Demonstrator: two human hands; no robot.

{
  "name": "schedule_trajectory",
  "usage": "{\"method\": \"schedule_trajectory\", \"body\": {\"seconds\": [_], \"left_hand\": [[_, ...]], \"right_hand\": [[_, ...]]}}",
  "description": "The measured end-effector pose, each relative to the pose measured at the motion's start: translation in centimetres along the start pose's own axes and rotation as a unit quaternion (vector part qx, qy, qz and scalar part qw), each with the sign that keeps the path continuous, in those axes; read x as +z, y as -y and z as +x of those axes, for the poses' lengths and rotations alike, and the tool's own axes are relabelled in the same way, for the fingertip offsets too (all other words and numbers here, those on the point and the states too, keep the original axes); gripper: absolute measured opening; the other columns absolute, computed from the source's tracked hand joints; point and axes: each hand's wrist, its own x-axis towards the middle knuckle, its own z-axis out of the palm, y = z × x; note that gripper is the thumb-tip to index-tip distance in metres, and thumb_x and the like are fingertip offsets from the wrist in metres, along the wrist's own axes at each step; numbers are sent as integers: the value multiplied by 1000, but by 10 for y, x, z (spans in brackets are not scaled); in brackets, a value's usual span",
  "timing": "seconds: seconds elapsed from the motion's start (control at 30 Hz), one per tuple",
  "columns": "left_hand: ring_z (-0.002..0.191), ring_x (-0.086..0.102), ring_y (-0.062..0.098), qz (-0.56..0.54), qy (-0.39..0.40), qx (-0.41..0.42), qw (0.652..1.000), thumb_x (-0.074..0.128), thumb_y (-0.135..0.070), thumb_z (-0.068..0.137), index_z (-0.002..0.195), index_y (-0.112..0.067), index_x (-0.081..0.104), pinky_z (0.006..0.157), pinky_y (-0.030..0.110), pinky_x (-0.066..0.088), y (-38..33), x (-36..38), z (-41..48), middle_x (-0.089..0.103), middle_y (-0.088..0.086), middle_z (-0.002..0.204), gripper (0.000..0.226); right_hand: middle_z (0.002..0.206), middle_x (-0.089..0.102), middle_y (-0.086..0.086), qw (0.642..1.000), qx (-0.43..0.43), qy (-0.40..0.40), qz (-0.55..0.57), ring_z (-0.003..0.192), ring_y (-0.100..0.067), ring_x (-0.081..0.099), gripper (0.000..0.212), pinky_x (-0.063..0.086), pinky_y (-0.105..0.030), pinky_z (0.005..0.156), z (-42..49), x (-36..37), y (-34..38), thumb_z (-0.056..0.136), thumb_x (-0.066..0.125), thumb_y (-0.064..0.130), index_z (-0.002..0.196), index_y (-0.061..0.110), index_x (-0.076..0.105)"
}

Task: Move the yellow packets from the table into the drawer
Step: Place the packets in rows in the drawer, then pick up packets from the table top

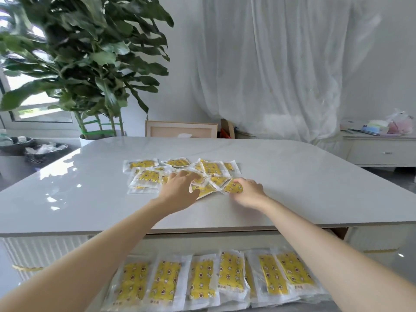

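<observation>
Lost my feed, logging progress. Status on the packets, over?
Left hand on the pile, grip unclear. Right hand pinching a packet. Row already in drawer. Nothing in the way.

Both arms stretched forward, left grip (180,188) flat, fingers spread, right grip (247,192) curled on a yellow packet (234,188)

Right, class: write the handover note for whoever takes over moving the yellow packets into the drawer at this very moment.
Left hand: on the pile of clear-wrapped yellow patterned packets on the glossy pale grey table, fingers bent; grip unclear.
Right hand: fingers curled on the pile's near right packet.
Done: a row of packets lies in the open white drawer below.
Left: the whole table pile.
</observation>
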Motion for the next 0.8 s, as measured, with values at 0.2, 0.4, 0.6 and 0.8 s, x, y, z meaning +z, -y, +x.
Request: {"method": "schedule_trajectory", "body": {"seconds": [0.2, 0.4, 0.6, 0.8], "left_hand": [[145, 11, 19, 76, 31, 1, 997, 34, -45, 98, 146, -34, 29, 115, 53, 4, 16, 22, 41, 20, -6, 156, 50], [130, 36, 28, 22, 1, -82, 996, 32, -36, 96, 126, -26, 47, 113, 46, 19, 21, 40, 67, 47, -1, 136, 35], [118, 33, 26, 8, 56, -171, 984, 55, -53, 80, 104, -34, 53, 86, 37, 22, 21, 25, 81, 56, -4, 120, 30], [137, 27, 27, -48, 136, -169, 975, 67, -74, 43, 137, -42, 35, 109, 43, 26, 30, 13, 81, 39, -10, 143, 104]], "right_hand": [[153, 31, 0, 997, -31, -40, -52, 141, -28, 26, 43, 22, -41, 114, 23, 23, -1, 97, 32, 49, 137, 38, 43], [112, 50, 5, 994, -22, -100, 26, 113, -28, 40, 14, 39, -32, 91, 30, 18, -5, 87, 52, 38, 96, 31, 60], [116, 43, 0, 985, 107, -81, 112, 121, -25, 35, 52, 40, -29, 89, 37, 6, 0, 68, 72, 40, 114, 34, 48], [130, 42, -5, 982, 178, -41, 54, 126, -30, 33, 94, 35, -32, 90, 33, -6, -1, 60, 78, 58, 137, 39, 27]]}}
